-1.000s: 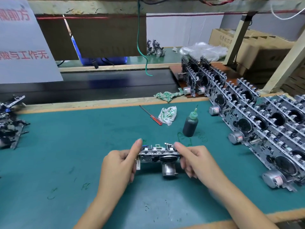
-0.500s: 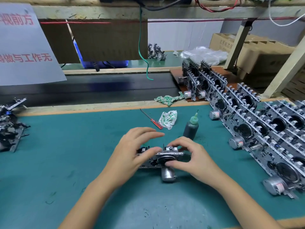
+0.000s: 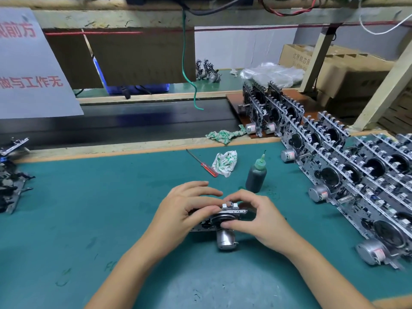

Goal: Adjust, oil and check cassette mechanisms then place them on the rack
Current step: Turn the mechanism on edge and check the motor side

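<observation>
two hands meet over one cassette mechanism [image 3: 219, 219], which sits low on the green mat [image 3: 89, 208] near the middle of the bench, its silver motor [image 3: 225, 239] pointing toward the near edge. the left hand [image 3: 185, 212] lies over the left part of the frame with fingers nearly straight, pressing and steadying it. the right hand [image 3: 256, 217] has thumb and forefinger curled round the right end, pinching at the small parts on top and by the round wheel.

this looks like the adjusting or checking step. to do it well, the left hand should hold the frame flat so it cannot rock on the motor, while the right works the small part gently, since the thin metal tabs would likely bend under force. the oil bottle [image 3: 256, 176] stands just beyond the right hand, close enough to knock over, so the elbow should stay low.

on the mat, a red-handled screwdriver [image 3: 204, 164] lies beside a crumpled cloth [image 3: 225, 163], far of the hands. finished mechanisms stand in rows on the rack [image 3: 356, 175] along the right side. more units are piled at the left edge [image 3: 11, 181]. a dark conveyor belt [image 3: 133, 121] runs across behind the bench, with a sign [image 3: 31, 70] hanging at far left and cardboard boxes [image 3: 347, 65] at far right.
</observation>
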Motion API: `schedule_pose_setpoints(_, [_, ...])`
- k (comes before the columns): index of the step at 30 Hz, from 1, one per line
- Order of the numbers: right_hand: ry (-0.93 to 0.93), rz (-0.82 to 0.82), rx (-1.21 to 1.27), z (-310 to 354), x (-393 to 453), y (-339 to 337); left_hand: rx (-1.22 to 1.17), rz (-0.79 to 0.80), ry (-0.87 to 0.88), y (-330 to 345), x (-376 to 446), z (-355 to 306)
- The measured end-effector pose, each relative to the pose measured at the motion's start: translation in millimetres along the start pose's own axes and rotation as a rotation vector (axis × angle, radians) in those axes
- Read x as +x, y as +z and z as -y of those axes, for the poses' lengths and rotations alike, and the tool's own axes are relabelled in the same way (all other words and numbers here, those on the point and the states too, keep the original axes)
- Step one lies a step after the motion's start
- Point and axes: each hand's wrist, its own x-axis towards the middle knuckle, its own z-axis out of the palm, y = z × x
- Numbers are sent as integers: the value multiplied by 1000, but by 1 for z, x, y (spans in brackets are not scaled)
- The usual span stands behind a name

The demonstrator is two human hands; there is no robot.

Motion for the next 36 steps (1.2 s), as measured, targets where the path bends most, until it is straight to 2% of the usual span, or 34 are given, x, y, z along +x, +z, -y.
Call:
schedule_pose_setpoints(5, [-20,-5,-59,5,-8,2,19,45,-14,-2,1,-6])
schedule_pose_setpoints(8, [-79,-12,-403,7,-12,-2,33,55,-17,-3,1,-9])
schedule_pose_setpoints(12, [-227,-111,-795,4,-24,-5,31,54,-26,-3,1,-9])
schedule_pose_setpoints(15, [-324,-124,-873,-3,-29,-7,43,44,-33,-3,0,-9])
schedule_pose_setpoints(20, [-348,-109,-895,-3,-26,-10,34,43,-33,-2,0,-8])
schedule_pose_setpoints(22, [-295,-124,-853,0,-21,-10,35,46,-38,-2,0,-8])
schedule_pose_setpoints(25, [-115,-79,-458,6,-12,-8,33,59,-40,-2,-1,-8])
schedule_pose_setpoints(28, [-50,-22,-157,6,-5,-2,32,54,-36,-2,-1,-8])
schedule_pose_setpoints(32, [9,-27,-24,5,-3,2,45,49,-41,-3,-1,-7])
schedule_pose_setpoints(36, [3,-3,0,6,1,1,23,63,-48,-2,-1,-5])
